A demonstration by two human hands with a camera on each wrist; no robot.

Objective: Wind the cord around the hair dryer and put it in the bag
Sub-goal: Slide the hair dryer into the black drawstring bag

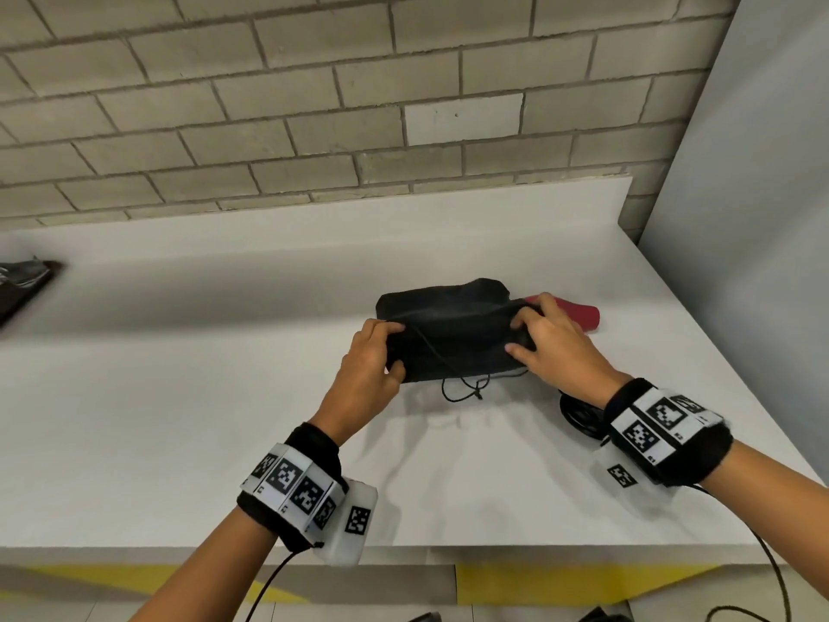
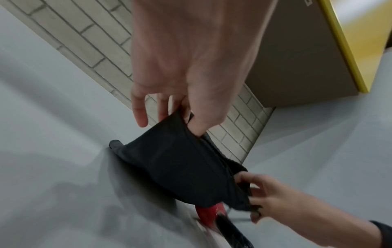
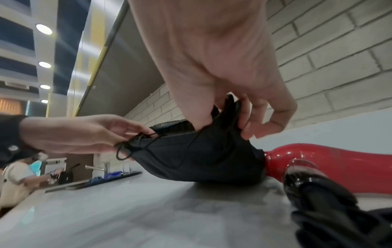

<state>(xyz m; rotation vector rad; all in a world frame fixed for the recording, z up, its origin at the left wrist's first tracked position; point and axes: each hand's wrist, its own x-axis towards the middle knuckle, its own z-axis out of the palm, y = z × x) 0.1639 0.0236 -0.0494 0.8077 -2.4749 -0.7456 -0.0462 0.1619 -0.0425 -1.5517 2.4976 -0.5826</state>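
Observation:
A black drawstring bag [image 1: 448, 334] is held a little above the white counter [image 1: 179, 397]. My left hand [image 1: 377, 352] pinches the left end of its rim, and my right hand [image 1: 538, 334] pinches the right end. In the wrist views the bag [image 2: 176, 167] [image 3: 199, 156] hangs stretched between both hands. The red hair dryer [image 1: 578, 314] [image 3: 331, 161] lies on the counter behind my right hand, its black handle with cord [image 3: 314, 193] wound round it pointing toward me. The bag's thin drawstring [image 1: 462, 388] dangles below.
A grey brick wall [image 1: 314, 105] stands behind the counter, and a grey panel [image 1: 740, 217] closes the right side. A dark object [image 1: 22, 285] lies at the far left. Another person [image 3: 17, 181] stands farther along the counter in the right wrist view.

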